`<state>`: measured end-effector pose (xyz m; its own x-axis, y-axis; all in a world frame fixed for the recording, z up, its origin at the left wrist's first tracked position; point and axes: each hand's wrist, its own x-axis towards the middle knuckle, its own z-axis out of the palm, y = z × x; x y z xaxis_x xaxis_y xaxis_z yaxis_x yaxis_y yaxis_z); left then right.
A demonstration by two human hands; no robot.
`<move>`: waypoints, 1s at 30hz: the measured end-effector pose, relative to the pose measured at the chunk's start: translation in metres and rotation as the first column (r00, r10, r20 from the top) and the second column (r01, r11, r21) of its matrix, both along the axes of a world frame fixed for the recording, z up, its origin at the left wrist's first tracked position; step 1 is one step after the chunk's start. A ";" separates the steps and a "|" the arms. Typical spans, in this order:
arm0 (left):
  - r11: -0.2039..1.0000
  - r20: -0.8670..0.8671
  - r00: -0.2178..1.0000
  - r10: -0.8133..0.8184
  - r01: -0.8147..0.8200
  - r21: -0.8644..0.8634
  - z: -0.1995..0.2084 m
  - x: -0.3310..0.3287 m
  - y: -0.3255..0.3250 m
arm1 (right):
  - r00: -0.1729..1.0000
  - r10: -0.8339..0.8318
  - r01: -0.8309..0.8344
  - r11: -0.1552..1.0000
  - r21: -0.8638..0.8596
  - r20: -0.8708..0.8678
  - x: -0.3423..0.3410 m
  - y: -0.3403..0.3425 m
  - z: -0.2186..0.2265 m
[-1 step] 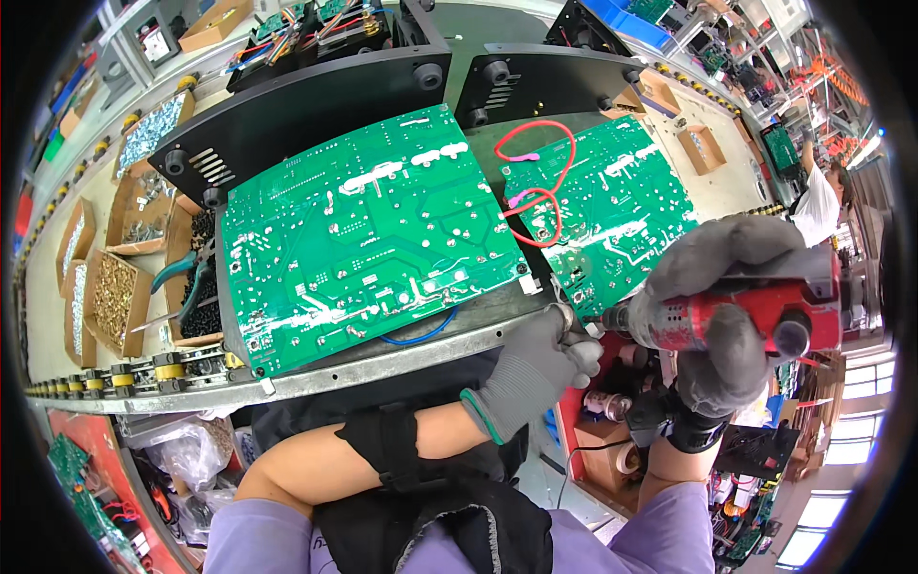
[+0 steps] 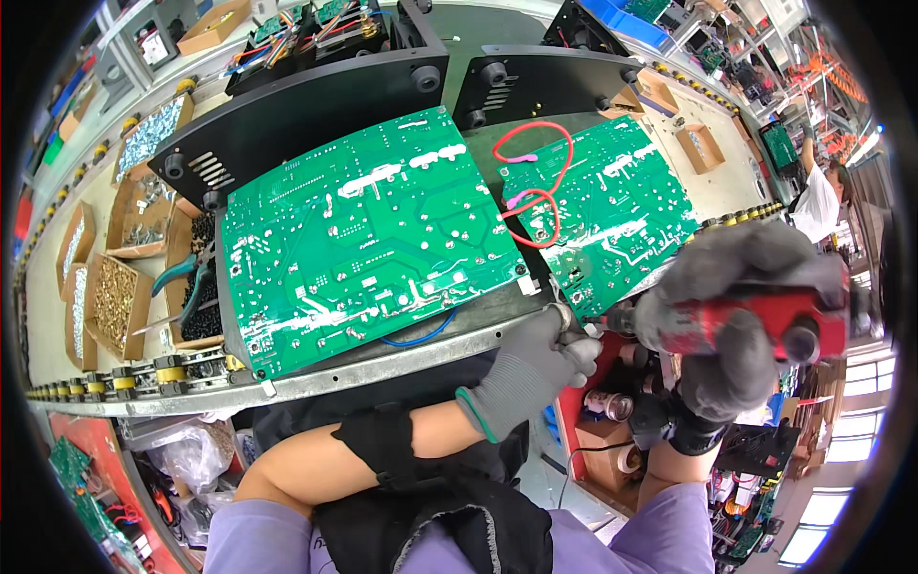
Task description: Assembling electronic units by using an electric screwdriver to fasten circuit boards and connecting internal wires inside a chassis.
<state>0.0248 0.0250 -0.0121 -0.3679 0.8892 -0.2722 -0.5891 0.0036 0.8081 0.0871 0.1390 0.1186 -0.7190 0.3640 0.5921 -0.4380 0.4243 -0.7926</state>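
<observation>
My right hand (image 2: 732, 368), in a grey glove, is wrapped around a red power screwdriver (image 2: 765, 320) whose nose points left. The tool's tip is close to the near corner of the right-hand green circuit board (image 2: 617, 206). At that same corner my gloved left hand (image 2: 540, 368) has its fingers pinched together; what they hold is hidden. A small white piece (image 2: 592, 330) shows beside the fingertips. To the left lies a larger green circuit board (image 2: 368, 234), solder side up. A red wire (image 2: 557, 158) with pink sleeved ends loops over the right-hand board.
Black metal panels (image 2: 306, 120) with round feet stand behind the boards. Cardboard boxes of screws (image 2: 117, 301) and green-handled pliers (image 2: 199, 282) are at the left. A metal rail (image 2: 316, 381) edges the bench. Another person (image 2: 818, 206) is at the far right.
My right hand and the power screwdriver have shifted slightly right and look blurred. My left hand stays pinched at the board corner, with barely any movement.
</observation>
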 end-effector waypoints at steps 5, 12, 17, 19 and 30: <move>0.982 0.168 0.986 0.013 0.019 -0.189 0.006 -0.022 0.002 | 0.961 -0.029 0.047 0.997 0.056 -0.275 0.012 0.015 0.013; 0.974 -0.081 0.995 0.061 -0.077 -0.213 -0.004 -0.023 0.012 | 0.998 -0.065 0.064 0.995 -0.078 -0.008 0.012 -0.002 -0.023; 0.970 0.061 0.998 -0.013 0.028 -0.240 -0.008 -0.026 0.005 | 0.973 -0.215 0.217 0.976 0.023 -0.084 0.020 -0.005 -0.007; 0.952 0.056 0.998 -0.042 0.057 -0.302 -0.003 -0.028 0.003 | 0.969 -0.203 0.202 0.979 -0.022 -0.137 0.018 -0.012 -0.008; 0.965 -0.160 0.980 -0.114 0.071 -0.251 0.007 -0.039 0.008 | 0.902 -0.431 0.432 0.899 -0.070 0.033 0.005 -0.014 -0.024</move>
